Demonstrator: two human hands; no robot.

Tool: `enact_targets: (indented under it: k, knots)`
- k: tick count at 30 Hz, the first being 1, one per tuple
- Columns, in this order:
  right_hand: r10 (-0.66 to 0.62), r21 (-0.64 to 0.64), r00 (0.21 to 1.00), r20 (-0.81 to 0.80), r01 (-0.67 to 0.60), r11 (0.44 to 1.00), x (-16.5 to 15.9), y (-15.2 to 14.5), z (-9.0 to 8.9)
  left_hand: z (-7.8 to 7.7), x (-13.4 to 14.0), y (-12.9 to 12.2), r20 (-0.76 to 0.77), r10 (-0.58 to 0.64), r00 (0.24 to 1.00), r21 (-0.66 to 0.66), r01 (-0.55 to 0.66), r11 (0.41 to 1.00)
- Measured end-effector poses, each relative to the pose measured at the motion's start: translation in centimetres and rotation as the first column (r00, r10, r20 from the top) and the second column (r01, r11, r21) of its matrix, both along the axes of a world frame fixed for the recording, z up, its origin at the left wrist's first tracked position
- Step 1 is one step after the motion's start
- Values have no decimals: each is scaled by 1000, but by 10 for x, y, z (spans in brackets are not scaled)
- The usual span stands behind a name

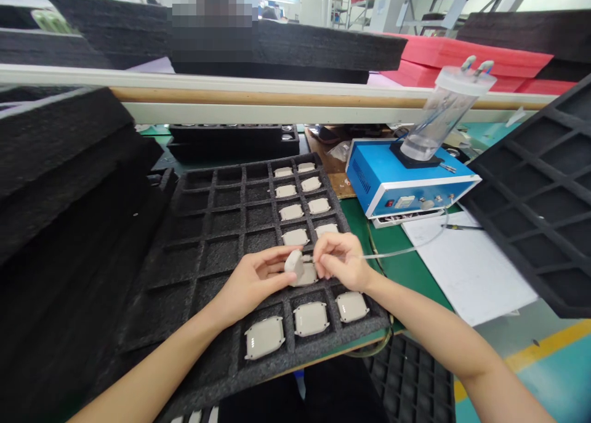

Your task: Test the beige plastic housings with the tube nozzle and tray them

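Observation:
My left hand (261, 279) is closed on a small beige watch case (292, 261), holding it tilted up between thumb and fingers above the black foam tray (318, 351). Close beside it, my right hand (340, 261) is pinched around the end of a clear thin tube (401, 251). The tip is mostly hidden by my fingers. Another watch case (305, 276) lies in the compartment just beneath both hands. More of the same cases, such as one watch case (311, 319), lie flat in the tray's right-hand columns.
The tube leads to a blue box machine (383, 177) bearing a clear cylinder (427, 118) at the back right. White paper (471, 275) with a pen lies on the right. Stacked black foam trays (60, 183) rise at the left; another tray (545, 183) leans at the right.

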State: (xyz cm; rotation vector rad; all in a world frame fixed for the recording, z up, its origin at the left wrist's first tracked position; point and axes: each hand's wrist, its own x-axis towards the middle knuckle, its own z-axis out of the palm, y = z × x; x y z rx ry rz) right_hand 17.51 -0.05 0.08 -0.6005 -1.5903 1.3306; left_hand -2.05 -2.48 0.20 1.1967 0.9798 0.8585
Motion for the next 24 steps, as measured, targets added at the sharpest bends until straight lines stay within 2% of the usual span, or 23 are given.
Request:
enact_targets:
  k: [3,5,7,9,11,13,19,24]
  knots:
    - [-129,-13,987,-95,128,992,3,3,-3,3,-3,1,44,104,994,32,-105,994]
    - [-151,-24,982,-113,149,989,4,5,-5,11,-11,0,57,189,980,42,-191,981]
    - [-137,-27,985,-103,135,990,4,6,-7,22,-22,-6,-53,226,973,79,-222,972]
    - [-119,-26,990,-82,117,993,4,5,-6,33,-33,-14,-294,147,944,142,-109,984]
    - [-97,-18,994,-59,96,995,4,3,-5,38,-39,-22,-552,55,832,198,67,978]
    - [-75,-1,997,-36,75,997,5,1,-4,37,-40,-26,-703,47,710,245,179,953]
    - [-88,22,996,-13,88,996,5,1,-3,20,-34,-23,-830,250,499,436,300,849]
    - [-52,-2,998,32,52,999,3,0,1,10,-25,-31,-875,357,326,470,399,787]
